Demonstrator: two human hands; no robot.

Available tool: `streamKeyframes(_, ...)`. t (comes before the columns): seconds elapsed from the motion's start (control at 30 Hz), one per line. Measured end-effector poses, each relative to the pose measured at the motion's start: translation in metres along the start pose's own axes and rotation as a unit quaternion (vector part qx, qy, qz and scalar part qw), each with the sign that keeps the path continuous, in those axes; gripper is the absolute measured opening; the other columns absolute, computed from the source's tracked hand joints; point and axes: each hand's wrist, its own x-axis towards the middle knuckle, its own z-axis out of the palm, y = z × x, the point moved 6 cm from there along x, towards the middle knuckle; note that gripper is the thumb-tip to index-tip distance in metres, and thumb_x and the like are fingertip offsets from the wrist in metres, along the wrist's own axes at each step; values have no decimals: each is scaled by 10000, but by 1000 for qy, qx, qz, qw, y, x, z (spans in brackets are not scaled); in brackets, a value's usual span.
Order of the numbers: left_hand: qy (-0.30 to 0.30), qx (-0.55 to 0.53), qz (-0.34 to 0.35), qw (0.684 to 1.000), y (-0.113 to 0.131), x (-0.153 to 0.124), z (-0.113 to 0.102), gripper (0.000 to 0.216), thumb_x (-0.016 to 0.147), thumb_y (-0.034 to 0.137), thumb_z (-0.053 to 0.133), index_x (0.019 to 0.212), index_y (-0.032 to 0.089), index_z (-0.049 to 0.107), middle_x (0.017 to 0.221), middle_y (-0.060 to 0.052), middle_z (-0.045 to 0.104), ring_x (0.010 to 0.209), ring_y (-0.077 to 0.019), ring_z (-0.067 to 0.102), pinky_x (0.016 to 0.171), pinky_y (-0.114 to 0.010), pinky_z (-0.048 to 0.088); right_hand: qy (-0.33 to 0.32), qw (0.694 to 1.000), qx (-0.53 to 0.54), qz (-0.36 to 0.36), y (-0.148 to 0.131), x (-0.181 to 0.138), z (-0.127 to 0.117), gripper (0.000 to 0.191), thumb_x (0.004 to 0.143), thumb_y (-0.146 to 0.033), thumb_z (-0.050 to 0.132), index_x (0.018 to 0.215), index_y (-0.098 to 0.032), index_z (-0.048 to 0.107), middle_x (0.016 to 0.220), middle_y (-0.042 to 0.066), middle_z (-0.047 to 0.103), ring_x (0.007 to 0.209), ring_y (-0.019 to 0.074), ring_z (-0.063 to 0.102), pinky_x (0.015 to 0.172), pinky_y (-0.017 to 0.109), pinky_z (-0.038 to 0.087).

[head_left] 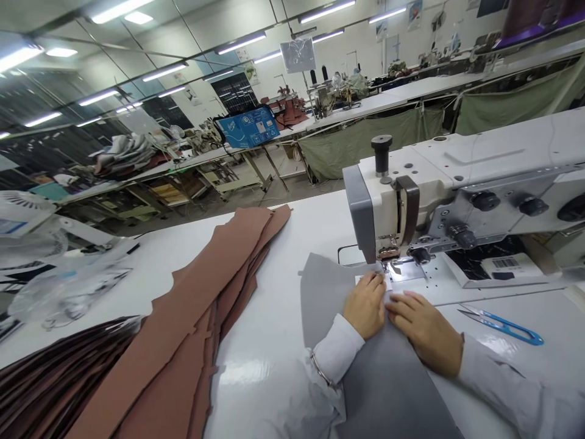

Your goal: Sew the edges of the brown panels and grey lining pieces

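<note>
A grey piece of material (384,378) lies on the table at the sewing machine (411,207), its upper edge close to the needle area. My left hand (365,305) rests on it with fingers bent and drawn together, over a small white label-like piece (389,284) just in front of the presser foot (389,263). Fingertips partly hide that white piece. Beside it, my right hand (425,332) lies palm down, fingers stretched out on the grey material and pointing toward the needle.
Blue thread snips (507,326) lie right of my right hand. Behind them is a shallow box (498,268) under the machine arm. Brown cut pieces (196,311) are stacked on the left, beside a dark bundle (68,372) and plastic bags (73,292). Other worktables stand beyond.
</note>
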Motion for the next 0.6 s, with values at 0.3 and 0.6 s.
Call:
streamKeyframes(0.3,-7,39,-5,999,-20,18,7,377,726,53,406,1087,105,500,1182,-119,535,1124,-239,441,954,-392,414,-13,1000,8,7,4,5,7,278,884,-55,318,876,-118,588,972,96,572,966,200,487,839,373,422)
streamKeyframes(0.6,-17,89,-54,994,-44,34,16,235,719,58,417,886,160,549,830,-85,640,888,-230,575,814,-370,471,5,1000,16,24,24,25,5,350,939,-153,239,839,-135,574,889,99,570,869,187,515,755,335,458)
